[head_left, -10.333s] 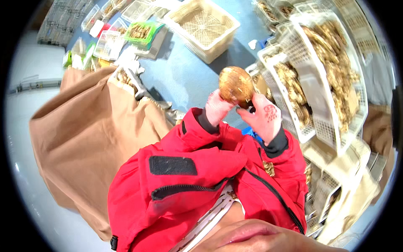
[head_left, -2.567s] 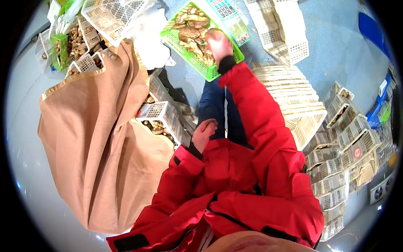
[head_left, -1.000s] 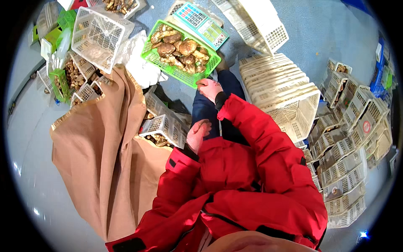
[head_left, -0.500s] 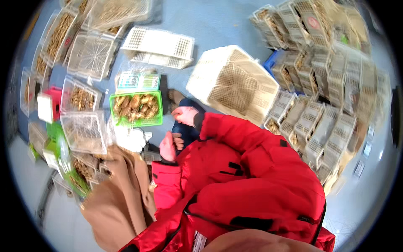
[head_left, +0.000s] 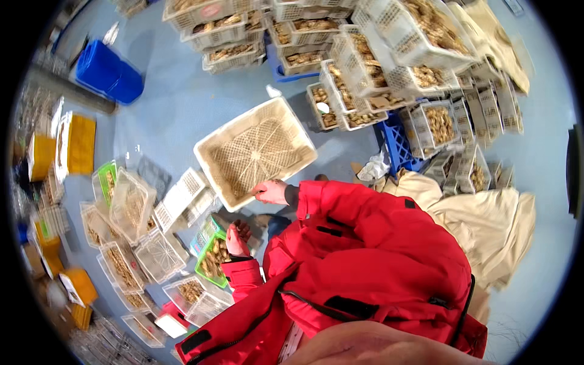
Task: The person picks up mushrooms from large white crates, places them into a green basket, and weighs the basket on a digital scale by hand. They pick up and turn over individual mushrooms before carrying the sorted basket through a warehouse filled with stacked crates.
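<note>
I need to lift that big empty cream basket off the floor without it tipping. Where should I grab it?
Take the basket by its rim, both hands on opposite long sides, coming from above. It sits open side up and looks empty, with thin lattice walls, so the thicker rim is likely the firmest hold. The right hand already rests at the near rim; the left hand is over the green tray.

Blue floor (head_left: 182, 103) throughout. At 11 o'clock lay a blue plastic container (head_left: 109, 72). At 1 o'clock stood stacked white mesh crates (head_left: 389, 55) filled with brown produce, over a blue crate (head_left: 398, 146). At 3 o'clock lay beige cloth (head_left: 486, 219). At 9 o'clock stood yellow boxes (head_left: 76, 143).
</note>
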`<state>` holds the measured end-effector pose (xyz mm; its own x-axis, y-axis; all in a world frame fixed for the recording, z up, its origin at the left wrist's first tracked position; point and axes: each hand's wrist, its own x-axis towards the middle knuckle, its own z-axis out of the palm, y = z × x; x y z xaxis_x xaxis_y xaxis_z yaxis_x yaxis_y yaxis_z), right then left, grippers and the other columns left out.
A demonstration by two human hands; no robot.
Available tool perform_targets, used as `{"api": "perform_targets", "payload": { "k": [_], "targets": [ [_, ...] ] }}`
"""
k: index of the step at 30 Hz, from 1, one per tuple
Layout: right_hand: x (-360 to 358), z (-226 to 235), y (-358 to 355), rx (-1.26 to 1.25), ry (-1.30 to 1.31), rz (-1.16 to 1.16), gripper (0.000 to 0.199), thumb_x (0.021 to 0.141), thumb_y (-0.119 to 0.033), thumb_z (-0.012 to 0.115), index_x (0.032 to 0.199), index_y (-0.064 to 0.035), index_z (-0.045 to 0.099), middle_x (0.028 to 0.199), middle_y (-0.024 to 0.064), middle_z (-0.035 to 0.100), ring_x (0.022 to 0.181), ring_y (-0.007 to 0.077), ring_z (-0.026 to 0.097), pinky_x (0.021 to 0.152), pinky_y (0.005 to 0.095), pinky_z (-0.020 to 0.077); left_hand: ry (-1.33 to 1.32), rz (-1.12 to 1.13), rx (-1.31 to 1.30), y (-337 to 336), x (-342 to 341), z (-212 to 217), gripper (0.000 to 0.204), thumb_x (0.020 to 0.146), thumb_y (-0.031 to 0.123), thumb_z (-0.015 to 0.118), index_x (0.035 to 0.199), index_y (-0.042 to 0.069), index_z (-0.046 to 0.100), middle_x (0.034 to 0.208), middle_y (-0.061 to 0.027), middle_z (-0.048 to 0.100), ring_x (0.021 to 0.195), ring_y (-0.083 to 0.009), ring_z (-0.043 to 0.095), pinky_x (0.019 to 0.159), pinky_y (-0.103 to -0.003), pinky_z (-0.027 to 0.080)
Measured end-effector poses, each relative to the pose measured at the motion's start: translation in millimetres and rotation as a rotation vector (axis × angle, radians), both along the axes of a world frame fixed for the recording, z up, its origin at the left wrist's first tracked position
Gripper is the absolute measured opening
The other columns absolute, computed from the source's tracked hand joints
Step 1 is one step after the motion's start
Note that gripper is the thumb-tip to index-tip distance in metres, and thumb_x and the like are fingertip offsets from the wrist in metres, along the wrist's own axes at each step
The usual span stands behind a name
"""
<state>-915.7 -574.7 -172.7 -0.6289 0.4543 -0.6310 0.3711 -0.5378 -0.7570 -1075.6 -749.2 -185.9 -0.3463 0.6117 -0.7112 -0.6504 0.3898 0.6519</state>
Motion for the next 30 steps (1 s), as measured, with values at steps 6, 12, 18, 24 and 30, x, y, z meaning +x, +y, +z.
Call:
{"api": "perform_targets", "payload": {
  "k": [6,12,18,24,30],
  "targets": [
    [190,20,31,0.041,0.025,-0.313,0.023,0.076,-0.019,0.055,0.094,-0.0057,0.061,0.066,0.0028,0.058,0.056,0.0101,0.053,0.050,0.0236,0.0434,-0.137,-0.480,0.238,116,118,-16,0.040,0.082,0.035,0.053,0.108,0.004,0.049,0.089,-0.0107,0.060,0.073,-0.0186,0.058,0.063,-0.030,0.047],
    [397,13,58,0.182,-0.090,-0.706,0.027,0.078,-0.019,0.054,0.101,-0.0058,0.058,0.075,0.0014,0.060,0.062,0.0086,0.055,0.055,0.0212,0.0446,0.009,-0.980,0.268,216,339,68,0.034,0.088,0.028,0.047,0.107,0.000,0.051,0.093,-0.0094,0.059,0.079,-0.0136,0.057,0.068,-0.024,0.045],
    [534,42,79,0.241,0.026,-1.087,0.026,0.077,-0.020,0.054,0.097,-0.0051,0.059,0.075,0.0023,0.060,0.061,0.0093,0.055,0.054,0.0230,0.0450,-0.056,-1.333,0.239,258,449,86,0.041,0.086,0.032,0.049,0.110,-0.001,0.048,0.097,-0.0109,0.059,0.082,-0.0152,0.057,0.070,-0.025,0.045],
    [662,61,106,0.224,0.038,-1.225,0.029,0.082,-0.023,0.051,0.105,-0.0058,0.056,0.084,0.0036,0.062,0.067,0.0109,0.058,0.053,0.0226,0.0443,-0.223,-1.491,0.219,308,538,93,0.035,0.088,0.026,0.048,0.109,-0.002,0.048,0.099,-0.0108,0.057,0.082,-0.0138,0.057,0.070,-0.024,0.046],
    [806,128,167,1.242,-0.624,-0.753,0.027,0.083,-0.019,0.050,0.106,-0.0055,0.055,0.083,0.0036,0.061,0.067,0.0091,0.057,0.055,0.0205,0.0427,-0.282,-1.534,0.354,353,637,90,0.029,0.089,0.022,0.047,0.108,0.000,0.049,0.094,-0.0051,0.057,0.076,-0.0086,0.053,0.069,-0.021,0.043]
  ]
}}
